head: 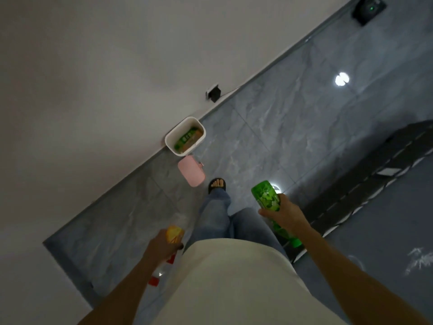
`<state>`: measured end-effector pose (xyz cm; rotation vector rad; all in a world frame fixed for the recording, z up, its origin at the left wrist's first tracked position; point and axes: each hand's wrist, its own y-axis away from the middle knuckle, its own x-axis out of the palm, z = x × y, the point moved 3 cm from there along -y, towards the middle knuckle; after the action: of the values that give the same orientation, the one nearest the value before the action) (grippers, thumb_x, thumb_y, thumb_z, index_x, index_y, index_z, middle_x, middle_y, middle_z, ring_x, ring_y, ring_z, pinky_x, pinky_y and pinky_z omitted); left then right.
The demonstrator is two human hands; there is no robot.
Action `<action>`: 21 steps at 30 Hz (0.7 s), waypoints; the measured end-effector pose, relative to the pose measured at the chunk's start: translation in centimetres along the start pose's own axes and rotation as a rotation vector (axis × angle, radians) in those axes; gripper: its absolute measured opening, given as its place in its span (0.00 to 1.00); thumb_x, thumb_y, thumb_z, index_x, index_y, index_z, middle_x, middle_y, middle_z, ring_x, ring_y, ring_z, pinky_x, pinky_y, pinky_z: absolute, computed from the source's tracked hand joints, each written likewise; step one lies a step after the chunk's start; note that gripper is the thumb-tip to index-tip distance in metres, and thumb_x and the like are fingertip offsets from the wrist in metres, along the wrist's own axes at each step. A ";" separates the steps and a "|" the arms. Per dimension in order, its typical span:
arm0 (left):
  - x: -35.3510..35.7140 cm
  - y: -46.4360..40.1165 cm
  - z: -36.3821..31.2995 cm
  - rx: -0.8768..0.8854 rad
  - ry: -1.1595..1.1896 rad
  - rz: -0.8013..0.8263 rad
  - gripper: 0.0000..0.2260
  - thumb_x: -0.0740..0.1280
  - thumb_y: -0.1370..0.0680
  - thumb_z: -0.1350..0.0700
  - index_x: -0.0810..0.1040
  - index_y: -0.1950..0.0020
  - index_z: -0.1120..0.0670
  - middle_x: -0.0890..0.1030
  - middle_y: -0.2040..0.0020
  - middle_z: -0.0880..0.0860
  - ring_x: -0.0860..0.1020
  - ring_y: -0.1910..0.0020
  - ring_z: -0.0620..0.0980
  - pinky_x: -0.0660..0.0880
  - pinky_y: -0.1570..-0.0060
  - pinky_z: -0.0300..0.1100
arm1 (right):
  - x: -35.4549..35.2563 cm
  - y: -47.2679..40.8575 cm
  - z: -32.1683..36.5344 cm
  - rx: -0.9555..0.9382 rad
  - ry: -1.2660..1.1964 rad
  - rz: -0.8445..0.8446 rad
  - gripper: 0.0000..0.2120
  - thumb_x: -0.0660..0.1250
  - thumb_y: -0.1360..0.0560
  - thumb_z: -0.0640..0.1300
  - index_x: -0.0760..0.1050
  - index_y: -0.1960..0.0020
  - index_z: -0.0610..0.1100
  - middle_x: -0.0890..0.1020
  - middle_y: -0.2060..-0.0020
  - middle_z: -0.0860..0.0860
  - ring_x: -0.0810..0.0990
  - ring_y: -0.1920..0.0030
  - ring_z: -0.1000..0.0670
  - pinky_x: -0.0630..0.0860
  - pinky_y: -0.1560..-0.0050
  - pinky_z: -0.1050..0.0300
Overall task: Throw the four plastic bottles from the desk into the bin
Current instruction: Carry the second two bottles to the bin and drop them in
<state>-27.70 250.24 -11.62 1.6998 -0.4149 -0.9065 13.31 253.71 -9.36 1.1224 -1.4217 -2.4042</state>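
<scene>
The white bin [169, 139] stands on the floor against the white wall, ahead of me and a little left. Inside it lie a green bottle [186, 137] and something orange beside it. My right hand [284, 213] grips a green plastic bottle [267, 195] around its middle, base pointing forward and green cap toward me. My left hand [161, 243] holds a clear bottle with a yellow label [174, 232]; its red cap end shows below the wrist. Both hands hang at hip height, well short of the bin.
A pink box-like object [191, 171] lies on the grey tiled floor just in front of the bin. A black wall socket with a cable [213, 92] sits above the bin. A dark patterned mat [365, 184] lies to the right. My sandalled foot [217, 184] steps forward.
</scene>
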 end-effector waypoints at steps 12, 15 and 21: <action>-4.0 -3.1 -16.0 0.225 0.270 -0.137 0.17 0.75 0.29 0.44 0.74 0.45 0.45 0.80 0.53 0.47 0.79 0.58 0.47 0.69 0.64 0.36 | -8.1 -7.6 0.2 0.008 0.218 0.124 0.33 0.77 0.34 0.61 0.72 0.36 0.45 0.81 0.53 0.46 0.79 0.54 0.45 0.75 0.53 0.53; -2.6 -3.5 -16.9 0.162 0.351 -0.133 0.27 0.75 0.28 0.43 0.69 0.33 0.49 0.78 0.51 0.47 0.79 0.58 0.45 0.70 0.65 0.36 | -10.4 -10.2 0.7 -0.013 0.284 0.166 0.34 0.77 0.34 0.59 0.71 0.35 0.44 0.81 0.52 0.45 0.80 0.54 0.44 0.76 0.53 0.51; 1.7 -5.5 -16.5 0.033 0.477 -0.160 0.32 0.75 0.29 0.41 0.68 0.30 0.51 0.80 0.45 0.53 0.78 0.54 0.51 0.73 0.57 0.44 | -13.7 -16.1 5.8 -0.100 0.418 0.215 0.36 0.77 0.35 0.62 0.70 0.36 0.46 0.80 0.56 0.51 0.79 0.60 0.53 0.75 0.61 0.57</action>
<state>-15.23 261.82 -15.71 1.9293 0.0263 -0.5784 23.28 272.80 -13.36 1.2776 -1.2009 -1.9277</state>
